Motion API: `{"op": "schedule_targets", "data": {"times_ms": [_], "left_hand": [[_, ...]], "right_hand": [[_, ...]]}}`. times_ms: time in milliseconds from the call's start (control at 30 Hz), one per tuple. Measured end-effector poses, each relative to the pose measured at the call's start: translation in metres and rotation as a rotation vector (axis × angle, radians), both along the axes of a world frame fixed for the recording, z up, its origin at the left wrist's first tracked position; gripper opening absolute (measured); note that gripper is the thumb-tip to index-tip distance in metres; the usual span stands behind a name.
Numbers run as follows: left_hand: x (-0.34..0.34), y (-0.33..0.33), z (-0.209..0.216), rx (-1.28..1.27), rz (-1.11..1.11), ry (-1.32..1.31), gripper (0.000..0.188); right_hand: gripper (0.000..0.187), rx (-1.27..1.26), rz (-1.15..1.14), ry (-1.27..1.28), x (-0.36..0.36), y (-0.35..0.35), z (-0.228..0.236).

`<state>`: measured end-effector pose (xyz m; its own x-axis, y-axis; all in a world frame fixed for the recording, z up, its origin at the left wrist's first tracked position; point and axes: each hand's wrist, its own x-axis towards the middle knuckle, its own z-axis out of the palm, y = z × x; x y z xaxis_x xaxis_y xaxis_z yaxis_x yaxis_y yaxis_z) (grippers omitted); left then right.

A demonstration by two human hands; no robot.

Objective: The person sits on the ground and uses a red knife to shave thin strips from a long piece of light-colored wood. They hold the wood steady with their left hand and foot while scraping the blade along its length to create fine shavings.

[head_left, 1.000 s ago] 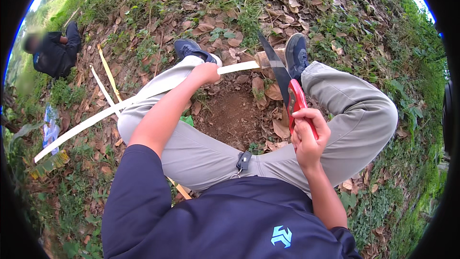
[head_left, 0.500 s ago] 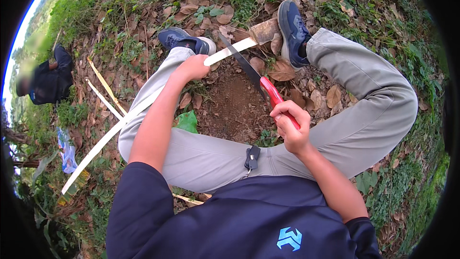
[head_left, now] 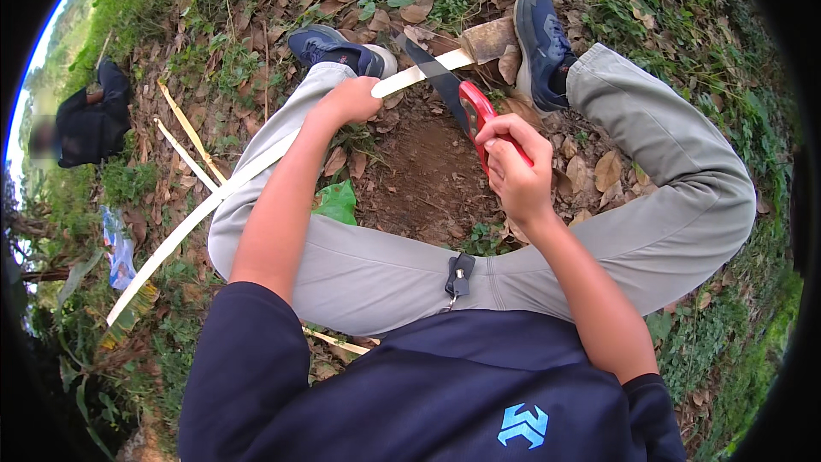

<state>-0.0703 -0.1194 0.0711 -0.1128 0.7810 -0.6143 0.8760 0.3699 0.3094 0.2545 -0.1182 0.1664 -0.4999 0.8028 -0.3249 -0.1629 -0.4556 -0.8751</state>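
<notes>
My left hand [head_left: 349, 101] is wrapped round a long pale wooden strip [head_left: 167, 250], which looks like split bamboo. The strip runs from the lower left, across my left leg, to a short piece of log [head_left: 490, 38] between my shoes, where its far end rests. In my right hand [head_left: 522, 171] is the red handle of a hand saw [head_left: 445, 84]. Its dark blade points away to the upper left and crosses the strip between my left hand and the log. Whether the teeth touch the strip I cannot tell.
Two more pale strips [head_left: 188, 133] lie on leaf litter beyond my left knee. Further left are a blue-and-white plastic bag [head_left: 118, 248] and a seated person in dark clothes [head_left: 92, 124]. Bare soil [head_left: 419, 175] and a green leaf [head_left: 337, 203] lie between my legs.
The saw has slid forward a little across the strip, with my right hand moving up with it. My left hand keeps its hold on the strip. The whole view has shifted slightly.
</notes>
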Motion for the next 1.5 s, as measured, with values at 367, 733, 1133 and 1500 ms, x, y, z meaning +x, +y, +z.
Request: {"op": "schedule_targets", "data": {"times_ms": [367, 733, 1133, 1500], "left_hand": [[0.008, -0.003, 0.006, 0.059, 0.048, 0.044, 0.03], [0.01, -0.003, -0.001, 0.021, 0.033, 0.106, 0.033], [0.011, -0.007, 0.005, 0.044, 0.017, 0.171, 0.036], [0.022, -0.006, 0.012, 0.053, -0.007, 0.237, 0.04]], "right_hand": [[0.007, -0.02, 0.044, -0.004, -0.016, 0.018, -0.009], [0.01, 0.046, 0.086, -0.004, -0.007, 0.022, -0.018], [0.011, 0.101, -0.012, -0.028, -0.016, 0.018, -0.031], [0.015, 0.247, -0.056, -0.164, -0.021, 0.038, -0.02]]}}
